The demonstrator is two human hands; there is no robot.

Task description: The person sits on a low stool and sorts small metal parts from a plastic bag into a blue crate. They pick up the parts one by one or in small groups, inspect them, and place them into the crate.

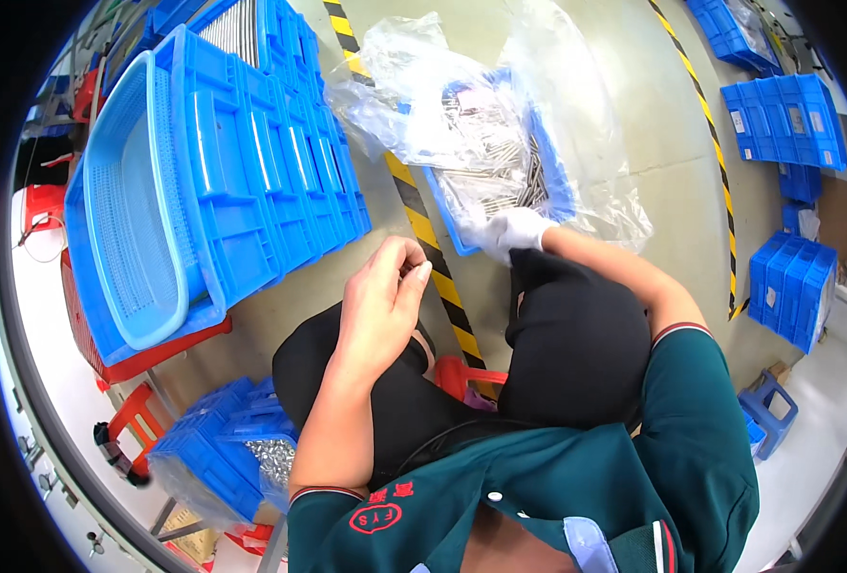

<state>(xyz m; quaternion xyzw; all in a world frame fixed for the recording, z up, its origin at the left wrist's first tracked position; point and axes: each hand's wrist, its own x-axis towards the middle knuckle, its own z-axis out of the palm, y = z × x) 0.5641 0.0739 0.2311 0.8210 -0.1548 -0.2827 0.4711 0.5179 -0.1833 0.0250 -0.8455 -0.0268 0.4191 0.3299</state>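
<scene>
My bare left hand hovers over my left knee with its fingers curled in and the thumb against them. Whatever it may hold is hidden. My right hand, in a white glove, is at the near edge of a blue bin on the floor. Motion smears its fingers, so I cannot see whether they grip anything. Inside the bin lie many thin metal rods, partly covered by a clear plastic bag that spills over the sides.
Stacked blue crates stand at my left, with a light-blue mesh basket on top. Behind, a blue bin holds small metal parts. Yellow-black tape runs along the floor. More blue crates stand at the right.
</scene>
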